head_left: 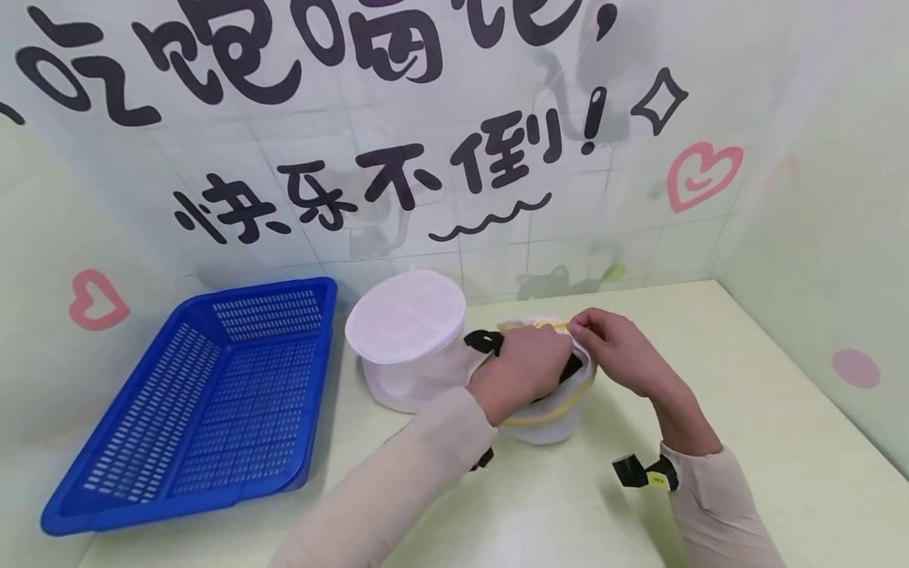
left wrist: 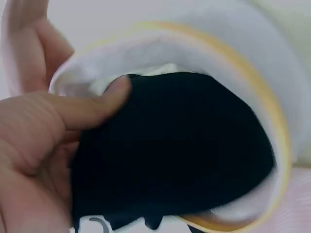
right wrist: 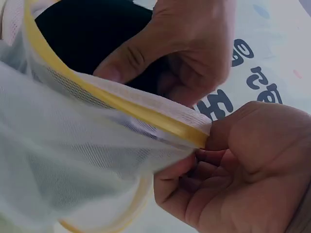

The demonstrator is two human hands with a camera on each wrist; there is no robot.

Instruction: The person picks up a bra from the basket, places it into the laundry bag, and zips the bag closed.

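Note:
A white mesh laundry bag (head_left: 547, 431) with yellow piping stands with its round mouth open. My left hand (head_left: 529, 359) reaches over that mouth and grips a smooth black piece of fabric (left wrist: 175, 145) with a curved, cup-like outline. The thumb lies on top of the black fabric, which sits inside the yellow-edged opening in the left wrist view. On the bag's right side, my right hand (head_left: 621, 351) pinches the rim (right wrist: 194, 133) between thumb and fingers. The lower part of the black fabric is hidden in the bag.
A second, pinkish-white mesh bag (head_left: 405, 315) with a round flat top stands just left of the first one. Farther left is a blue plastic basket (head_left: 312, 394) with slotted walls. Printed wall panels (head_left: 490, 229) close off the table (head_left: 717, 371) at the back and sides.

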